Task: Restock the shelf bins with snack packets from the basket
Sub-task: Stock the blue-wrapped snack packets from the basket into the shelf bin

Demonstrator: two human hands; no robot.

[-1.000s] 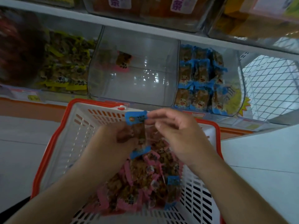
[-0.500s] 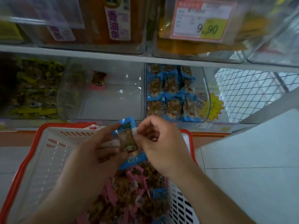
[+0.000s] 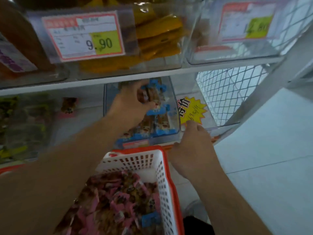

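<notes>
Left hand [image 3: 130, 102] with packet [image 3: 149, 94] over bin [image 3: 174, 112]

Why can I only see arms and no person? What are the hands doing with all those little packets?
The camera sits on the person's head and looks down, so you only see their arms. They are filling shop shelves. The left hand reaches into a clear bin and holds a blue snack packet, joining other blue ones there. The right hand holds nothing and hangs near the shelf edge, beside a yellow star sticker. Below is a white basket with a red rim, holding mostly pink packets. A price tag above reads 9.90.
</notes>
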